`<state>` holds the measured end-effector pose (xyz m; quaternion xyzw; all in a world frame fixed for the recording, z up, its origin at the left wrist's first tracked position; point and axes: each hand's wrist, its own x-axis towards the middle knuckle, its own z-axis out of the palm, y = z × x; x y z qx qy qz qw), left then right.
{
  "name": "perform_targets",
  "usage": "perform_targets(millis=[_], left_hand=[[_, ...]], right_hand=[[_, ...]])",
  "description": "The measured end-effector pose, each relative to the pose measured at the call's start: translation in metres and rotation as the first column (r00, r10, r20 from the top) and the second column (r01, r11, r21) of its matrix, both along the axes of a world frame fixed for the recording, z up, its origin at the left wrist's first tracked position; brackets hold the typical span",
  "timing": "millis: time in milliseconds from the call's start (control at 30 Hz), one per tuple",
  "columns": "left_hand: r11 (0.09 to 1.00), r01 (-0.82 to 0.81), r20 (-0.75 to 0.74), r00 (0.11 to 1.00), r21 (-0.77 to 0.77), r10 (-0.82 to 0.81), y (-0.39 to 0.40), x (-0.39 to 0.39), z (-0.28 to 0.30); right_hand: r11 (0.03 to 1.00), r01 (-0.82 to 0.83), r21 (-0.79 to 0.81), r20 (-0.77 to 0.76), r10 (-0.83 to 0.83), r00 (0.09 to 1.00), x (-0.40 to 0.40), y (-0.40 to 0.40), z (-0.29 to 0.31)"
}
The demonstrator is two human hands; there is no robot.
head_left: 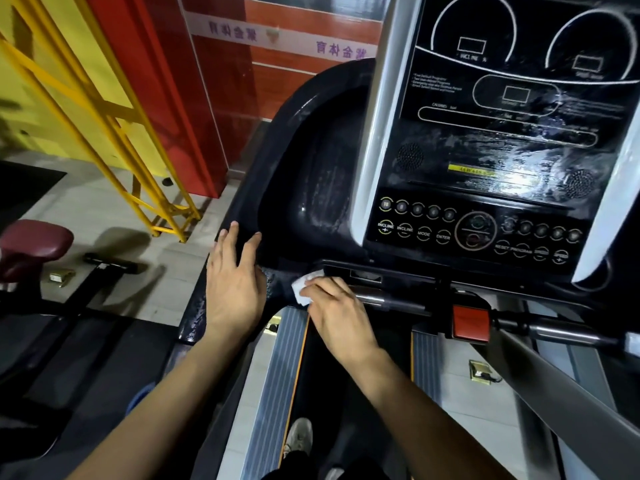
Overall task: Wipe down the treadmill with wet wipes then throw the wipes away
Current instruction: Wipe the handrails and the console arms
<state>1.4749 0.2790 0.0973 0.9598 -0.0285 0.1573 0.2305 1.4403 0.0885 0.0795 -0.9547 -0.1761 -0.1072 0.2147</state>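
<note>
The treadmill's black console (485,140) fills the upper right, smeared with wet streaks. Left of it lies a deep black side tray (311,168). My left hand (233,282) rests flat with spread fingers on the tray's near left rim. My right hand (337,313) presses a folded white wet wipe (304,287) onto the black ledge just below the tray, beside the console's lower left corner. Only the wipe's left part shows past my fingers.
A grey handlebar (398,301) with a red safety key block (471,322) runs right of my right hand. The running belt (329,393) and my shoe (299,436) are below. A yellow metal frame (114,133) and a maroon padded seat (34,240) stand to the left.
</note>
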Motion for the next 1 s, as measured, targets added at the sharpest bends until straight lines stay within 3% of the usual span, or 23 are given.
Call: perform_targets(millis=[133,267,333,467,600,667,800,1000], left_hand=[[0.991,0.126,0.050,0.991,0.048,-0.128,-0.031,-0.012,0.000],[0.959,0.276,0.061,0.958,0.062,-0.280,-0.068,-0.026,-0.010],[0.930,0.358,0.043,0.931,0.078,-0.362,-0.086,-0.032,-0.020],[0.878,0.457,0.001,0.887,0.141,-0.462,-0.114,-0.035,-0.043],[0.886,0.421,-0.011,0.904,0.196,-0.427,-0.122,-0.029,-0.048],[0.888,0.404,0.006,0.910,0.222,-0.415,-0.124,-0.029,-0.048],[0.891,0.396,0.018,0.912,0.224,-0.410,-0.121,-0.031,-0.050],[0.878,0.445,0.002,0.892,0.177,-0.452,-0.115,-0.029,-0.050]], right_hand=[[0.996,-0.001,-0.091,0.011,0.002,1.000,-0.011,-0.022,0.003],[0.979,0.192,-0.070,0.105,-0.184,0.977,-0.028,-0.077,0.007],[0.963,0.271,0.001,0.042,-0.271,0.962,-0.033,-0.099,0.008],[0.968,0.225,0.113,-0.133,-0.210,0.969,-0.030,-0.111,0.017],[0.980,0.185,0.068,-0.216,-0.166,0.962,-0.020,-0.125,0.018],[0.984,0.175,-0.002,-0.205,-0.172,0.963,-0.018,-0.126,0.015],[0.951,0.178,-0.252,-0.019,-0.189,0.982,-0.018,-0.134,0.012],[0.861,0.208,-0.463,0.022,-0.224,0.974,-0.017,-0.162,0.019]])
